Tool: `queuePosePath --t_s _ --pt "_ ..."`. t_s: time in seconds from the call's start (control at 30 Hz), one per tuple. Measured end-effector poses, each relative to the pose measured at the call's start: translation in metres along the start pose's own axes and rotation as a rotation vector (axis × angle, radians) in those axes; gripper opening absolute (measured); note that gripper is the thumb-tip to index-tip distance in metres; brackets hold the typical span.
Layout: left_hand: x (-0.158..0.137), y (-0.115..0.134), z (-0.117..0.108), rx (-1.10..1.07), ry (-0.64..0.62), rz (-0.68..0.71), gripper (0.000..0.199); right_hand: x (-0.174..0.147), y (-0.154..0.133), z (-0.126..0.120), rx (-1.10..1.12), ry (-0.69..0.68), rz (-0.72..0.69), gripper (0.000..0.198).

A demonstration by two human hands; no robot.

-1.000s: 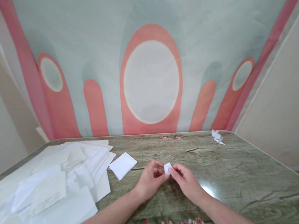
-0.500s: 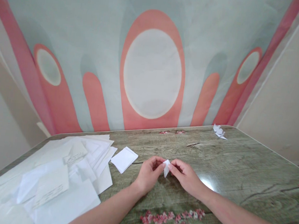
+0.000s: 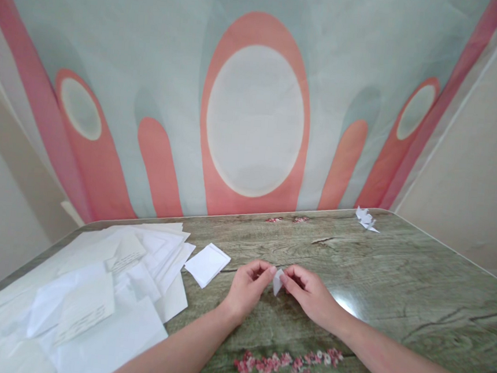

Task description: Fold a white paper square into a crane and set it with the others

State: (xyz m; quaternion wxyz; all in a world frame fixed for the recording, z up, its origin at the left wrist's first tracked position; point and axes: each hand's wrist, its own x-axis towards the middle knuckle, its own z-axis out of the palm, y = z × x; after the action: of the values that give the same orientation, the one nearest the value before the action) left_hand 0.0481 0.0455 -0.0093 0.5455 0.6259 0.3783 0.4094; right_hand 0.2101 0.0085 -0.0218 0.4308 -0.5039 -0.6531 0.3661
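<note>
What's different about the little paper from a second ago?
The little paper has turned, now showing a narrower, greyer side. The right hand still holds it; the left hand moved its thumb near the top, contact unclear. The paper pile, square papers and folded white shape at the far edge stayed put.

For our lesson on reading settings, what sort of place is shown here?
Probably an indoor work corner: a wood-patterned table stands before a printed backdrop, and white paper sheets lie heaped on the table.
</note>
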Motion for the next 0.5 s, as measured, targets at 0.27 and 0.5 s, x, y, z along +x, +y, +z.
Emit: queuePosePath --t_s 0.27,0.5 --pt "-0.0004 -0.0039 -0.0005 0.011 -0.022 -0.028 0.024 -0.0008 -0.0008 0.0000 0.093 0.033 -0.033 0.021" --pt "-0.0015 -0.0033 -0.0004 0.083 -0.066 0.017 0.025 -0.0004 -0.0023 -0.0025 0.073 0.036 -0.120 0.012"
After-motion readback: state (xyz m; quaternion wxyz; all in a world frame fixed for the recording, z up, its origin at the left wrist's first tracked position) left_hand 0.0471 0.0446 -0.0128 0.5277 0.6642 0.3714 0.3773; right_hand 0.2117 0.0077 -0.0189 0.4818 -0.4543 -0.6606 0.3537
